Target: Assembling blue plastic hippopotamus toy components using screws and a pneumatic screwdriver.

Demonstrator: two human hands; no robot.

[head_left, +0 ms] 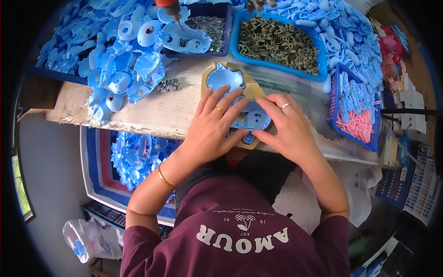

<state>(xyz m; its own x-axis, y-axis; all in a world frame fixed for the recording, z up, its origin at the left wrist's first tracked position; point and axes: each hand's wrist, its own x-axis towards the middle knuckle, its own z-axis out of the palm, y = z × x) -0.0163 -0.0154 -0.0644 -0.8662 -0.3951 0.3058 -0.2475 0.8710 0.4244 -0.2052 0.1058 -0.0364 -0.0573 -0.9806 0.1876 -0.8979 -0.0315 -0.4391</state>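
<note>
A light-blue plastic toy shell point(255, 118) lies in a tan fixture point(210, 74) at the front edge of the table. Over its middle, my left hand point(213, 121) is spread open with the fingers apart, covering much of the shell. My right hand point(287, 123) is curved round the shell's right end, index finger on the far side and thumb on the near side. The shell's rounded left part point(224, 77) shows beyond my left fingertips. Above the table hangs the red-bodied tip of a power screwdriver point(171, 10).
Behind the fixture stand a dark bin of small screws point(210, 32) and a blue tray of brownish metal pieces point(277, 44). Blue shells point(115, 60) heap at left, more parts point(350, 41) at far right. A blue basket point(354, 108) holds blue and pink pieces. Loose screws point(168, 85) lie left.
</note>
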